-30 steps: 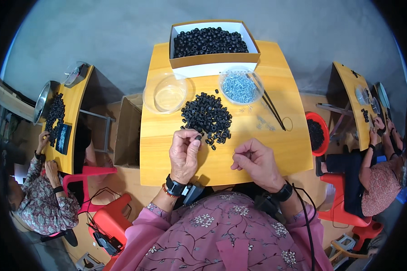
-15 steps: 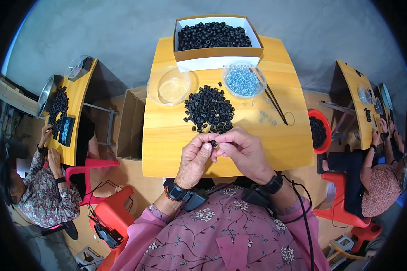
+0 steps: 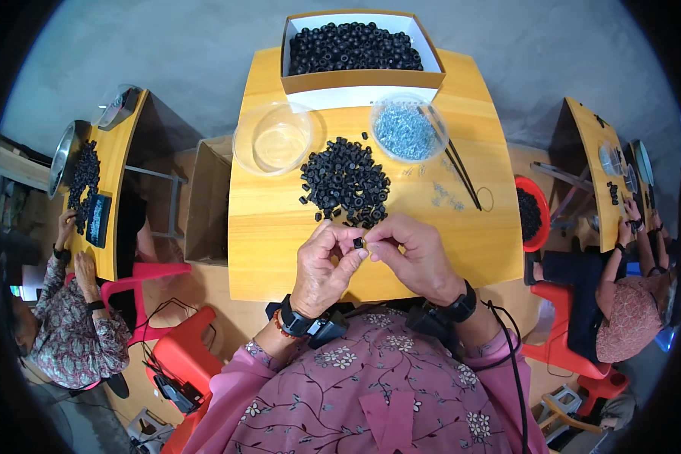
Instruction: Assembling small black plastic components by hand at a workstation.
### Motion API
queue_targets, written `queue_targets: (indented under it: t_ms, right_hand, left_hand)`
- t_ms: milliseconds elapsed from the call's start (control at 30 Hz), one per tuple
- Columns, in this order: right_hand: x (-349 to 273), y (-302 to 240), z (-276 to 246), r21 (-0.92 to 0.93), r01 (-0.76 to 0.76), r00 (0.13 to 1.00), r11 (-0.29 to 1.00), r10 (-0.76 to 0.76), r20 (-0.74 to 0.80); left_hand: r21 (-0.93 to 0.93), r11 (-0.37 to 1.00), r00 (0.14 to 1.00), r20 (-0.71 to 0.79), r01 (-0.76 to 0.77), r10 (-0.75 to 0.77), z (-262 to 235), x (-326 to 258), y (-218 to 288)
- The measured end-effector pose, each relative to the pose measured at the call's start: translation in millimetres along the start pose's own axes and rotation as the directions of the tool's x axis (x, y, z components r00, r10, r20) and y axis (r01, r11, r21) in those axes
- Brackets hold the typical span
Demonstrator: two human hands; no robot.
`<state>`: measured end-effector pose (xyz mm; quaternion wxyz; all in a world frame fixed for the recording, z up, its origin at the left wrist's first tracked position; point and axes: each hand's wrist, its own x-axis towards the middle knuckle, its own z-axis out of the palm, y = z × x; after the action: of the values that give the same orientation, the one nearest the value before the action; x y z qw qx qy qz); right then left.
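Note:
My left hand (image 3: pixel 324 265) and my right hand (image 3: pixel 414 253) meet over the near part of a yellow wooden table (image 3: pixel 268 242). Between their fingertips they pinch one small black ring-shaped part (image 3: pixel 358 243). Just beyond the hands lies a loose pile of the same black parts (image 3: pixel 346 180). Behind the pile stand an empty clear plastic bowl (image 3: pixel 272 138) on the left and a clear bowl of small silvery screws (image 3: pixel 405 129) on the right. A cardboard box full of black parts (image 3: pixel 356 47) sits at the far edge.
Two thin dark sticks (image 3: pixel 460 168) and a few loose screws (image 3: pixel 443 193) lie right of the pile. An open cardboard box (image 3: pixel 208 198) stands left of the table, a red bowl of black parts (image 3: pixel 532 213) to its right. Other people work at side tables left (image 3: pixel 76 318) and right (image 3: pixel 632 303).
A second ago my left hand was at the pile's near edge and my right hand lay apart on the table. Both hands have since come together on one black part.

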<state>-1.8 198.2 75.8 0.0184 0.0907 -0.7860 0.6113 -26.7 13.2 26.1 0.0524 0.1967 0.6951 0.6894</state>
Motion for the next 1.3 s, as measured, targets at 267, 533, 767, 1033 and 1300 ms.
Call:
queue_targets:
  t_ms: [267,533,767,1033,1300]
  right_hand:
    - [7,7,-2,-0.142,0.010,0.995,0.990,0.004,0.102]
    - [1,-4,5,-0.262,-0.039,0.982,0.964,0.087,0.171]
    - [0,7,13,-0.146,-0.125,0.984,0.981,0.142,0.112]
    - [15,9,15,-0.230,0.009,0.982,0.973,0.035,0.187]
    - [16,10,5,-0.057,-0.183,0.974,0.981,0.189,0.126]
  left_hand:
    - [0.197,0.979,0.998,0.034,0.041,-0.049,-4,8,14]
    - [0.235,0.962,0.978,0.120,0.136,-0.168,-7,-6,14]
    - [-0.017,0.940,0.935,0.115,0.340,-0.336,-17,-16,-8]
    - [-0.129,0.926,0.934,0.107,0.354,-0.342,-19,-10,-15]
    - [-0.281,0.880,0.924,0.118,0.383,-0.364,-24,-8,-15]
